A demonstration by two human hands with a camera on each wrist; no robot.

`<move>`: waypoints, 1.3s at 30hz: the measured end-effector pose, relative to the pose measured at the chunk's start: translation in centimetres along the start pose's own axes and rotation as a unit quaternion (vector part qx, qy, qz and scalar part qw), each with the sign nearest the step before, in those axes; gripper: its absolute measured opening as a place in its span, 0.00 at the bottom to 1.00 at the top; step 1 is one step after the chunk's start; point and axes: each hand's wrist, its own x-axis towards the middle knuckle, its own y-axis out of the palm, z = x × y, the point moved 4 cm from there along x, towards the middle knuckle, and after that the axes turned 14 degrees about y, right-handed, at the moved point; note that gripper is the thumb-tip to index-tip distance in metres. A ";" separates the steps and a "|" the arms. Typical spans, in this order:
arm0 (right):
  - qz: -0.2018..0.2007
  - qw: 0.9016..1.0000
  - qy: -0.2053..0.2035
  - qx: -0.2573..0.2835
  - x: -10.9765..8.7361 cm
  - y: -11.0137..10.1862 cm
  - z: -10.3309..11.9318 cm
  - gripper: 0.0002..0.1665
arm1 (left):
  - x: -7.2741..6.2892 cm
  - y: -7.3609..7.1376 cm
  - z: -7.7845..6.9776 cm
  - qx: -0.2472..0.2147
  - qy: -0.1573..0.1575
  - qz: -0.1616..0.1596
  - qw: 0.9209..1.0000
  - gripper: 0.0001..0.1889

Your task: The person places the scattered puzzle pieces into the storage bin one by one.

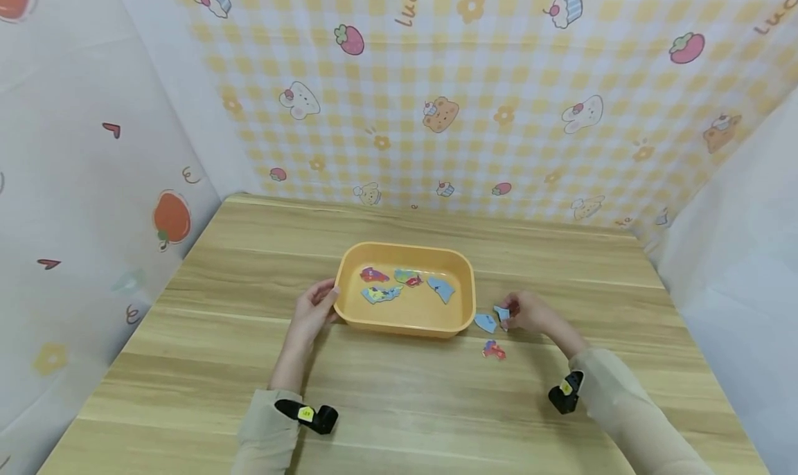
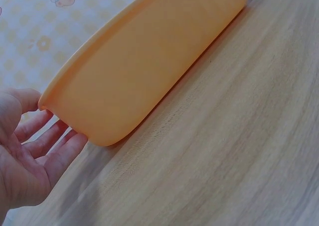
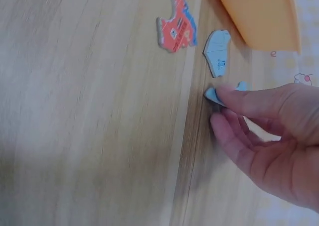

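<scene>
My left hand holds the left end of an orange-yellow plastic tray, thumb at the rim and fingers against the outer wall; the left wrist view shows the same tray from its side. Just right of the tray, my right hand pinches a light blue puzzle piece between thumb and fingers, tilted up from the wood and partly hidden by the thumb. Beside it lies another blue puzzle piece with small dark print. A red and purple puzzle piece rests nearer to me.
Inside the tray lie several puzzle pieces: a red-purple piece, a green and red piece, a yellow-blue piece and a blue piece. The wooden table meets a patterned cloth backdrop behind.
</scene>
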 end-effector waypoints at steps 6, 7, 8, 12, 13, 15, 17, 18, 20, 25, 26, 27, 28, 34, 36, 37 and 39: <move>-0.021 0.998 0.007 0.053 -0.6 -0.1 0.3 0.11 | -0.1 -0.1 0.0 -0.002 -0.005 0.003 1.000 0.21; -0.025 0.998 0.007 0.061 -0.7 -0.2 0.3 0.12 | -0.1 -0.1 0.0 -0.001 -0.005 0.003 1.000 0.21; -0.029 0.997 0.010 0.069 -0.7 -0.3 0.4 0.13 | -0.1 -0.2 -0.1 -0.001 -0.005 0.003 1.000 0.21; -0.041 0.993 0.018 0.107 -0.9 -0.7 0.9 0.14 | -0.2 -0.2 -0.2 0.000 -0.003 0.004 1.000 0.22; -0.044 0.992 0.019 0.113 -0.8 -0.8 1.1 0.14 | -0.2 -0.2 -0.2 0.001 -0.002 0.004 1.000 0.22; -0.049 0.990 0.017 0.132 -0.9 -1.0 1.5 0.14 | -0.2 -0.2 -0.2 0.001 -0.001 0.004 1.000 0.22; -0.050 0.988 0.017 0.148 -1.0 -1.2 1.8 0.14 | -0.3 -0.2 -0.2 0.001 -0.001 0.004 1.000 0.22; -0.052 0.987 0.018 0.152 -1.0 -1.4 2.0 0.14 | -0.3 -0.2 -0.2 0.001 -0.001 0.004 1.000 0.22; -0.053 0.985 0.014 0.161 -1.0 -1.6 2.4 0.15 | -0.3 -0.3 -0.2 0.001 -0.001 0.002 1.000 0.22; -0.050 0.985 -0.005 0.164 -1.1 -2.1 3.5 0.15 | -0.3 -0.5 -0.2 0.000 0.001 -0.001 1.000 0.22; -0.048 0.985 -0.009 0.163 -1.1 -2.1 3.8 0.15 | -0.3 -0.5 -0.2 0.000 0.002 0.000 1.000 0.22; -0.048 0.985 -0.013 0.163 -1.2 -2.1 4.0 0.16 | -0.3 -0.5 -0.2 0.000 0.003 0.000 1.000 0.22; -0.048 0.986 -0.019 0.161 -1.2 -2.2 4.3 0.16 | -0.3 -0.5 -0.2 0.000 0.004 0.001 1.000 0.22; -0.056 0.988 -0.037 0.137 -0.9 -2.3 5.4 0.18 | -0.3 -0.4 -0.1 -0.001 0.002 0.001 1.000 0.22; -0.063 0.989 -0.043 0.131 -0.8 -2.4 5.8 0.18 | -0.2 -0.3 0.0 -0.003 0.001 0.001 1.000 0.21; -0.065 0.989 -0.048 0.128 -0.7 -2.4 6.0 0.18 | -0.2 -0.2 0.0 -0.006 0.001 0.001 1.000 0.21; -0.067 0.989 -0.054 0.122 -0.5 -2.4 6.5 0.18 | -0.1 -0.2 0.1 -0.008 0.003 0.001 1.000 0.21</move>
